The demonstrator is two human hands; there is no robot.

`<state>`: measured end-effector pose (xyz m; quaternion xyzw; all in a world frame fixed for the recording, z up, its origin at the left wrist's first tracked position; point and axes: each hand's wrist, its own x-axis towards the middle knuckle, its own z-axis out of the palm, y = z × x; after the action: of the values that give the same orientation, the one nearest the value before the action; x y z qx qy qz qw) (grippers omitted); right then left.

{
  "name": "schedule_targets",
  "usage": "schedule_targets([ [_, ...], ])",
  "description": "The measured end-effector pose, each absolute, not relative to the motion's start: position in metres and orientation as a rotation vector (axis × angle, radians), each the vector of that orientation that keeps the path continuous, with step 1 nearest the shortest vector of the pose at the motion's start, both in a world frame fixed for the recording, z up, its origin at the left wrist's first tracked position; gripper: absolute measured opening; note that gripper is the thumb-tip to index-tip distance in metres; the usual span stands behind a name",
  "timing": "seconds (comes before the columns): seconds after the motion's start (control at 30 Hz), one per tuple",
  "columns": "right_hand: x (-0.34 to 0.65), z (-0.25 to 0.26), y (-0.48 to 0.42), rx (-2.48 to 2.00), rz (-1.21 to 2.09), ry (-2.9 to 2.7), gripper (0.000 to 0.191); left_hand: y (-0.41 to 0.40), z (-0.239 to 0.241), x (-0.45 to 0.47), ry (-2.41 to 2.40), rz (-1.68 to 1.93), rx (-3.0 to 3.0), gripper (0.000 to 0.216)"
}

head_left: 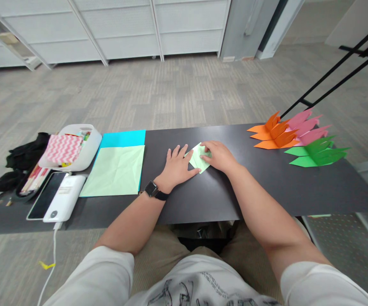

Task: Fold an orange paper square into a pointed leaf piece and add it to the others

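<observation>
A small folded pale green paper (199, 158) lies on the black table (266, 187) between my hands. My left hand (176, 166) lies flat with fingers spread, its thumb and fingertips pressing the paper's left edge. A black smartwatch sits on that wrist. My right hand (218, 156) is curled over the paper's right side, fingertips pinching down on a fold.
A pale green sheet (115, 171) lies on a cyan sheet (123, 138) to the left. Further left are a white bin (75, 146) with patterned paper, a phone (46, 194) and a white power bank (65, 198). Folded orange (271, 134), pink (305, 126) and green (316, 154) paper pieces sit at the right.
</observation>
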<state>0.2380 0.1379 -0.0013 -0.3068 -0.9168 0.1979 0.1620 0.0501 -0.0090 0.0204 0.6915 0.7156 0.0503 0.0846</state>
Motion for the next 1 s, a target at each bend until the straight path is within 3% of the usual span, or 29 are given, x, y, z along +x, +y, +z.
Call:
schedule_targets([
  [0.13, 0.2391, 0.0003, 0.1371, -0.87, 0.589, -2.601, 0.039, -0.0091, 0.022, 0.0509, 2.14, 0.149, 2.046, 0.089],
  [0.33, 0.2421, 0.0016, 0.1378, -0.811, 0.584, -2.659, 0.018, -0.01, 0.0248, 0.0519, 2.141, 0.157, 2.036, 0.087],
  [0.57, 0.2423, 0.0027, 0.139, -0.795, 0.581, -2.693, 0.022, -0.0104, 0.023, 0.051, 2.13, 0.228, 2.068, 0.082],
  [0.77, 0.2418, 0.0035, 0.1384, -0.779, 0.55, -2.708, 0.025, -0.0104, 0.0273, 0.0531, 1.98, 0.282, 2.207, 0.056],
  [1.0, 0.2423, 0.0047, 0.1369, -0.788, 0.529, -2.702, 0.026, -0.0111, 0.0296, 0.0547, 1.959, 0.29, 2.18, 0.051],
])
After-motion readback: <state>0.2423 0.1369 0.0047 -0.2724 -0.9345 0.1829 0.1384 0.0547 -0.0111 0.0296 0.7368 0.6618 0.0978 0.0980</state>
